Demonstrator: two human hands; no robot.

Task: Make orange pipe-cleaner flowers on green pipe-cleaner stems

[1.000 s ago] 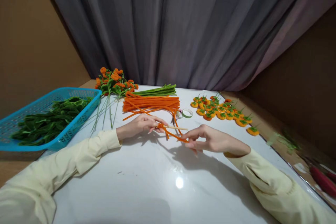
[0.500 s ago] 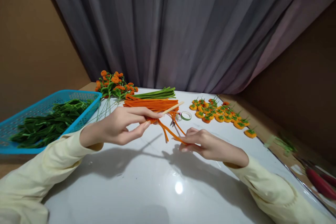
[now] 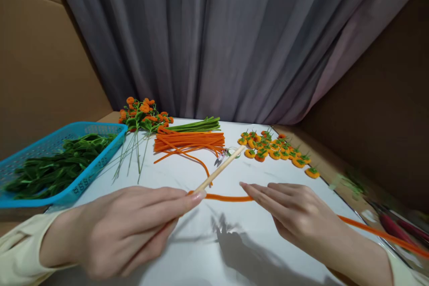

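My left hand [image 3: 134,228] is closed in a pinch around a pale wooden stick [image 3: 223,167], which slants up and to the right. At the stick's lower end the same fingers grip one end of an orange pipe cleaner [image 3: 228,198]. This pipe cleaner runs level to my right hand [image 3: 301,208], passes behind its long, close-set fingers, and comes out again toward the right edge. My right thumb is hidden. Beyond the hands lies a bundle of orange pipe cleaners [image 3: 191,142], with a few loose ones trailing off its front.
Small scissors [image 3: 220,157] and a tape roll [image 3: 233,153] lie mid-table. Behind are green stems [image 3: 197,125] and orange flowers [image 3: 144,109]. A blue basket [image 3: 115,140] of green leaves stands left. Yellow-orange flower heads [image 3: 275,154] sit right, red-handled pliers [image 3: 393,228] beyond the table edge.
Both hands have come nearer to me, bringing the stick and one pipe cleaner clear of the bundle. Other strands lie on the table now. My right fingers have straightened along the pipe cleaner.
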